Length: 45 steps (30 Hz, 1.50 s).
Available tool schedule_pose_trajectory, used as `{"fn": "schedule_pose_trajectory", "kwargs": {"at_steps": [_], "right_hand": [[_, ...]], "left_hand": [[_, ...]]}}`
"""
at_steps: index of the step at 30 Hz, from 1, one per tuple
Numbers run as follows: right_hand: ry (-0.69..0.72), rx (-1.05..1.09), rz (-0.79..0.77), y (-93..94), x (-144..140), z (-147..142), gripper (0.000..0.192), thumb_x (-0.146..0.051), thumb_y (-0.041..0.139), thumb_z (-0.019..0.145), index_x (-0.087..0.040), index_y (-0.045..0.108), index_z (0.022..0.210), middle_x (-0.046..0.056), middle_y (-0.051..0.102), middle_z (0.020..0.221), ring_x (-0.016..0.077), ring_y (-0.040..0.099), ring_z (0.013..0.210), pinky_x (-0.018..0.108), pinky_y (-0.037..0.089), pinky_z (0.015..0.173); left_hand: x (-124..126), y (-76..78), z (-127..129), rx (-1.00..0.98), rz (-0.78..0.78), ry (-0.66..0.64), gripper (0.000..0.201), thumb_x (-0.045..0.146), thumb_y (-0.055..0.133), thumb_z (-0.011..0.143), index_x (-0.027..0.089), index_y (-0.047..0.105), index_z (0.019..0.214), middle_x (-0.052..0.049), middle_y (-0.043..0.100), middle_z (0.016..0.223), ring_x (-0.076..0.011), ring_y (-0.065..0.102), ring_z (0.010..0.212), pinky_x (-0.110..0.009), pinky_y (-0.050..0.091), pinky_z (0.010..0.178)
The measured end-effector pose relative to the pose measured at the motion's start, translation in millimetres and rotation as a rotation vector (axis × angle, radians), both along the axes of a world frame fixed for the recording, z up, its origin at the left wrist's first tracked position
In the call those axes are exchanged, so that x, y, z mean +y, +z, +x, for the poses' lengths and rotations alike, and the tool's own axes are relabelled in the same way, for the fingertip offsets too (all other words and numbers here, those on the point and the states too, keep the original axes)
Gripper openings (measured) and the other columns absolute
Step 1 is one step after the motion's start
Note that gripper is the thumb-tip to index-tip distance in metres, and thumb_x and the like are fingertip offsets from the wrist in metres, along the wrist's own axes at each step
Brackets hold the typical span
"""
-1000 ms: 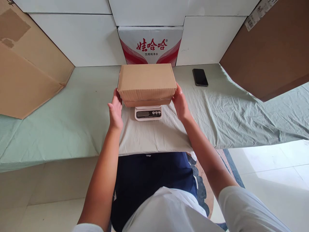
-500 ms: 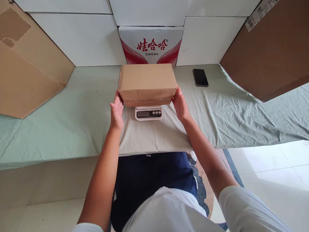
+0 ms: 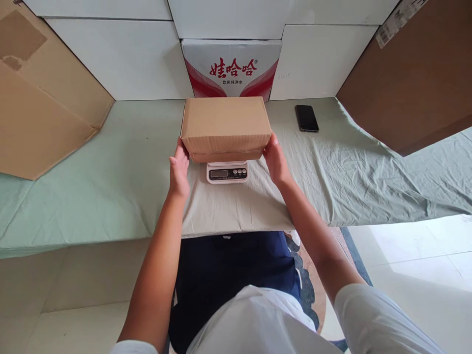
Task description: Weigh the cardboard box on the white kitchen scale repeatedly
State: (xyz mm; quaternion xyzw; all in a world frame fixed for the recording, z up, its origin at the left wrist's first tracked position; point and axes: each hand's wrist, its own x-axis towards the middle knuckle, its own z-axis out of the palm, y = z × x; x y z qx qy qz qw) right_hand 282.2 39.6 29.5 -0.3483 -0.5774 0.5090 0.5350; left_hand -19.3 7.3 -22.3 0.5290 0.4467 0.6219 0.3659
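A closed brown cardboard box (image 3: 225,123) rests on a small white digital scale (image 3: 227,172) at the middle of the cloth-covered table (image 3: 110,172). My left hand (image 3: 179,169) presses flat against the box's lower left corner. My right hand (image 3: 276,160) lies against its lower right corner. Both hands clasp the box between them. The scale's display and buttons show below the box; its platform is hidden under the box.
A black phone (image 3: 306,118) lies on the table at the back right. A red-and-white printed carton (image 3: 231,66) stands behind the box among white boxes. Large cardboard sheets lean at the left (image 3: 40,98) and right (image 3: 416,73). The table's front edge is near my lap.
My left hand has moved inward from beside the box to touch its left corner. The box, the scale and my right hand stay where they were.
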Motion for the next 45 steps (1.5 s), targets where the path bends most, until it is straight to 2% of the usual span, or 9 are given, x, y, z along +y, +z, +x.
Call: {"fn": "schedule_pose_trajectory", "kwargs": {"at_steps": [6, 11, 17, 21, 25, 31, 37, 40, 45], "right_hand": [[0.002, -0.024, 0.009, -2.1, 2, 1, 0.088, -0.095, 0.043, 0.096, -0.045, 0.049, 0.168, -0.006, 0.045, 0.189, 0.0312, 0.031, 0.182, 0.06, 0.033, 0.15], [0.004, 0.002, 0.002, -0.5, 0, 1, 0.085, -0.094, 0.047, 0.095, -0.045, 0.053, 0.164, -0.006, 0.047, 0.188, 0.0318, 0.033, 0.182, 0.06, 0.034, 0.15], [0.004, 0.017, 0.003, -0.5, -1, 1, 0.086, -0.094, 0.049, 0.094, -0.044, 0.054, 0.163, -0.005, 0.046, 0.188, 0.0327, 0.031, 0.182, 0.062, 0.033, 0.151], [-0.008, -0.001, -0.001, -5.3, 3, 2, 0.088, -0.097, 0.047, 0.092, -0.046, 0.052, 0.164, -0.006, 0.046, 0.188, 0.0315, 0.033, 0.182, 0.061, 0.036, 0.149], [-0.014, 0.012, -0.008, -12.8, 11, 4, 0.086, -0.095, 0.048, 0.092, -0.046, 0.051, 0.163, -0.006, 0.045, 0.189, 0.0321, 0.034, 0.181, 0.061, 0.039, 0.146], [-0.006, 0.035, -0.004, -19.9, 18, 7, 0.089, -0.096, 0.05, 0.09, -0.044, 0.053, 0.162, -0.003, 0.049, 0.186, 0.0357, 0.037, 0.179, 0.063, 0.043, 0.143], [-0.01, 0.028, 0.032, -17.8, 14, 2, 0.08, -0.092, 0.047, 0.095, -0.044, 0.057, 0.158, -0.003, 0.056, 0.18, 0.0334, 0.039, 0.178, 0.059, 0.038, 0.148], [-0.007, -0.003, 0.047, -15.0, 11, 1, 0.084, -0.093, 0.043, 0.096, -0.043, 0.053, 0.163, -0.002, 0.055, 0.18, 0.0328, 0.036, 0.179, 0.058, 0.037, 0.148], [-0.024, -0.026, 0.037, -12.4, 9, 1, 0.087, -0.097, 0.043, 0.093, -0.043, 0.055, 0.16, -0.002, 0.056, 0.18, 0.0351, 0.039, 0.177, 0.06, 0.039, 0.147]], "left_hand": [[-2, 5.7, 4, -0.043, 0.007, 0.003, 0.112, 0.111, 0.039, 0.084, 0.039, 0.063, 0.167, -0.008, 0.046, 0.188, -0.0373, 0.027, 0.182, -0.058, 0.02, 0.15], [0, 4.5, 3, -0.018, -0.001, -0.012, 0.113, 0.112, 0.036, 0.083, 0.039, 0.063, 0.165, -0.006, 0.046, 0.188, -0.0368, 0.027, 0.182, -0.058, 0.022, 0.149], [0, 3.6, 3, -0.016, -0.006, 0.01, 0.113, 0.112, 0.039, 0.083, 0.037, 0.066, 0.162, -0.009, 0.049, 0.186, -0.0386, 0.03, 0.181, -0.06, 0.025, 0.148], [1, 2.5, 5, -0.017, -0.009, 0.026, 0.112, 0.112, 0.039, 0.083, 0.037, 0.068, 0.161, -0.009, 0.052, 0.184, -0.0382, 0.034, 0.18, -0.057, 0.026, 0.148], [6, -1.4, 5, -0.009, -0.005, 0.065, 0.116, 0.112, 0.034, 0.085, 0.034, 0.063, 0.165, -0.011, 0.053, 0.184, -0.0389, 0.034, 0.18, -0.057, 0.024, 0.148], [12, -4.4, 6, 0.005, -0.002, 0.057, 0.116, 0.113, 0.036, 0.083, 0.035, 0.066, 0.163, -0.012, 0.056, 0.181, -0.0381, 0.041, 0.177, -0.052, 0.033, 0.146], [11, -3.7, 8, 0.009, 0.005, 0.079, 0.117, 0.112, 0.038, 0.083, 0.03, 0.068, 0.161, -0.016, 0.061, 0.176, -0.0396, 0.046, 0.174, -0.052, 0.035, 0.144], [10, -3.1, 9, 0.016, 0.006, 0.076, 0.116, 0.111, 0.038, 0.085, 0.03, 0.068, 0.161, -0.015, 0.062, 0.176, -0.0396, 0.047, 0.173, -0.052, 0.037, 0.143], [11, -4.1, 8, 0.031, 0.013, 0.064, 0.117, 0.112, 0.036, 0.084, 0.031, 0.067, 0.162, -0.015, 0.063, 0.175, -0.0392, 0.049, 0.172, -0.051, 0.038, 0.143]]}}
